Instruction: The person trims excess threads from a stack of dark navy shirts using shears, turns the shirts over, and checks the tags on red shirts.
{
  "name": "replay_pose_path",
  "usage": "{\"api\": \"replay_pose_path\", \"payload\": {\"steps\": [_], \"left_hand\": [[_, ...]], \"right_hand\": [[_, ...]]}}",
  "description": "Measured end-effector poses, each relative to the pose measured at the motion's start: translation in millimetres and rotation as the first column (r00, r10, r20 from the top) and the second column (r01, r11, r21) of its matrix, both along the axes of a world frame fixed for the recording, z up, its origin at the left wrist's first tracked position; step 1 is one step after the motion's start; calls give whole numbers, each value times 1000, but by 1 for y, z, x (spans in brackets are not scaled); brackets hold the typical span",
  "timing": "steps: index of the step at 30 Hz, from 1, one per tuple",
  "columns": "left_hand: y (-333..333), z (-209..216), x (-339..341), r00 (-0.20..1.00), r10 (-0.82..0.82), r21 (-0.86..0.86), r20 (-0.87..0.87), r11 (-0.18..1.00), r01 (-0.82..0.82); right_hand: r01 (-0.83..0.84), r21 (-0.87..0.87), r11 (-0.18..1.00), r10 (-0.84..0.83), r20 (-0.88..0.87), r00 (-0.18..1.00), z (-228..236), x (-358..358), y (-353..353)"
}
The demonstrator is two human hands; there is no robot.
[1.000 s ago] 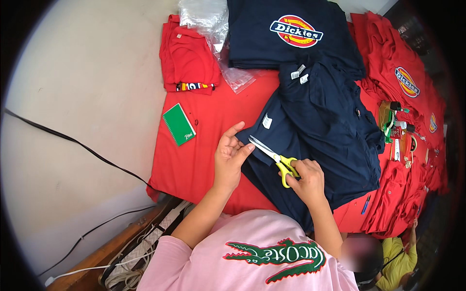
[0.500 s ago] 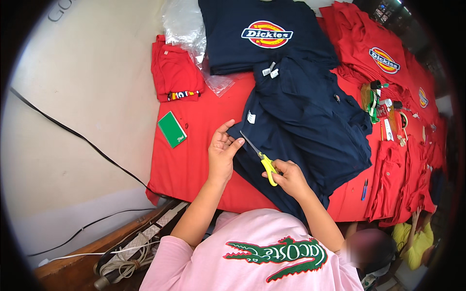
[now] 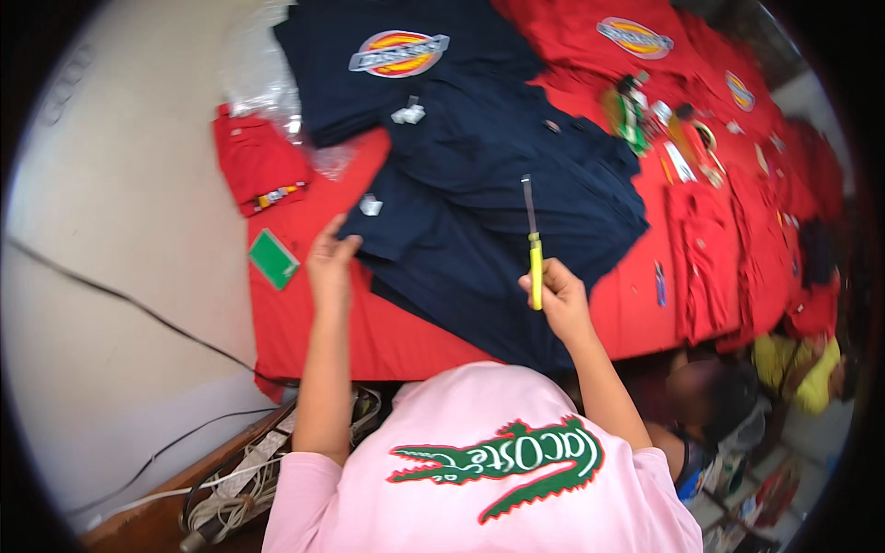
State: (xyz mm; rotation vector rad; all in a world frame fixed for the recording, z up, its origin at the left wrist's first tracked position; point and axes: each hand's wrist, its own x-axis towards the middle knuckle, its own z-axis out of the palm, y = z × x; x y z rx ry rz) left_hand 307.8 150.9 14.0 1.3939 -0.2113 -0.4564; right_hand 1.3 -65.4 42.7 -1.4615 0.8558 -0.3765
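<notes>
Since half a second ago, my right hand [image 3: 564,304] has lifted the scissors [image 3: 533,249] off the navy shirt [image 3: 498,221]; blades closed, pointing to twelve o'clock, fingers wrapped round the yellow handle. My left hand [image 3: 330,263] rests at the shirt's nine o'clock edge, fingers pressed together on the cloth beside a white tag [image 3: 371,205]. Judging by that, trimming here looks finished; red shirts [image 3: 710,221] on the bench at three o'clock remain.

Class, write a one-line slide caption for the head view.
Right hand lifts yellow-handled scissors while left hand rests on a navy shirt.
</notes>
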Motion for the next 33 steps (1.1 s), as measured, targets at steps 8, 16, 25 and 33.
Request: {"api": "replay_pose_path", "payload": {"steps": [8, 16, 25, 33], "left_hand": [[28, -43, 43, 995, -102, 565, -15, 820, 92], [47, -42, 94, 845, -454, 941, 281, 305, -149], [16, 19, 122, 823, -351, 642, -446, 515, 568], [-108, 87, 44, 937, -284, 5, 202, 957, 289]], "right_hand": [[22, -343, 939, -220, -551, 805, -17, -136, 31], [-216, -278, 936, -11, -635, 772, -47, -145, 52], [-83, 152, 985, 122, -266, 956, -16, -138, 15], [550, 157, 820, -545, 510, 666, 22, -90, -98]]}}
